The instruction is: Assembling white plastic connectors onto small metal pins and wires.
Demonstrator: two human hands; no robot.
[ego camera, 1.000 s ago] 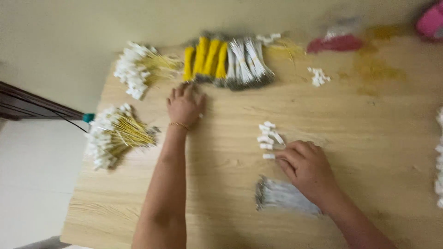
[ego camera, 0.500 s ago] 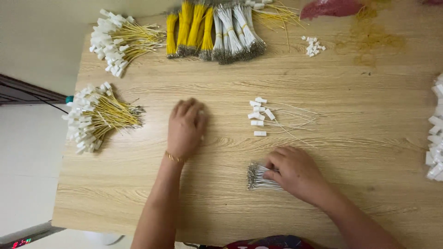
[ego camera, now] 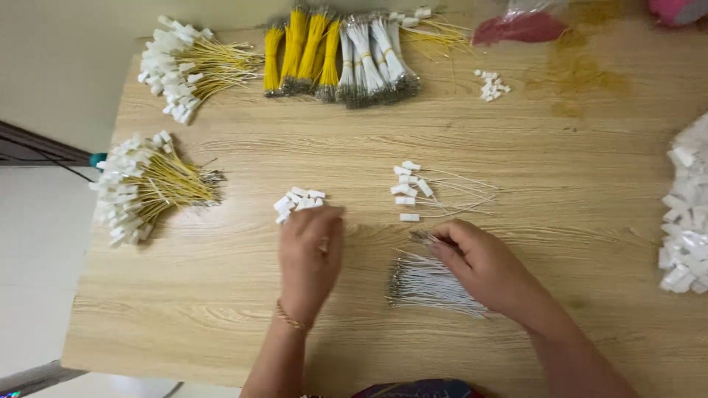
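A small cluster of white plastic connectors [ego camera: 299, 202] lies at the left hand's [ego camera: 310, 254] fingertips; a flat bundle of white wires [ego camera: 431, 283] lies under the right hand [ego camera: 483, 265].

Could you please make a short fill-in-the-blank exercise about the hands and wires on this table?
1. The left hand rests beside a small pile of ____ connectors.
2. The right hand pinches wire ends from the bundle of ____ wires.
3. The wooden table holds two fanned heaps of ____ wires on its left side.

Missing words: white; white; yellow

Single head view, looking steeply down from close above onto wooden table [ego camera: 575, 169], near edge at bottom.
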